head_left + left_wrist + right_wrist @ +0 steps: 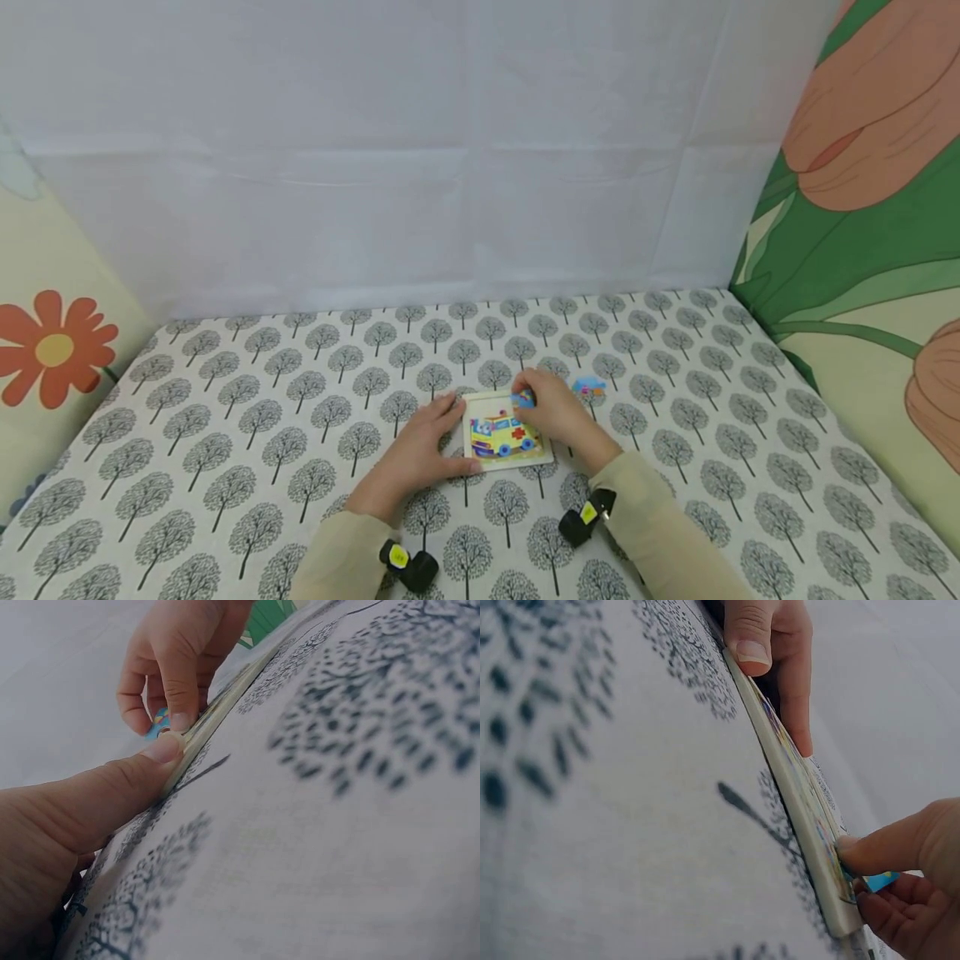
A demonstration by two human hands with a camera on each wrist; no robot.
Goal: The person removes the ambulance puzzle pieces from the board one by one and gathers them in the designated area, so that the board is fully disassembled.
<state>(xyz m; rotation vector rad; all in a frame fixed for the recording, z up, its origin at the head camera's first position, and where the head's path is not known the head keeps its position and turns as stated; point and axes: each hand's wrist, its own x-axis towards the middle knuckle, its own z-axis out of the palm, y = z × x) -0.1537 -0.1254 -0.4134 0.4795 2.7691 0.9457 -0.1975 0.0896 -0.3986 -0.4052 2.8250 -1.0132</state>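
A square wooden puzzle board with a pale frame lies on the cloth, showing a yellow ambulance picture with a red cross. My left hand grips its left side, thumb on the near edge and fingers toward the far edge. At the board's upper right corner, my right hand pinches a small blue puzzle piece between thumb and fingers, close over the frame. Part of that corner is hidden by the right hand. Another blue puzzle piece, with some orange and pink, lies on the cloth just beyond the right hand.
A white cloth printed with grey trees covers the table. Behind it hangs a white sheet. Flower-patterned panels stand at the left and right. Each wrist wears a small black camera.
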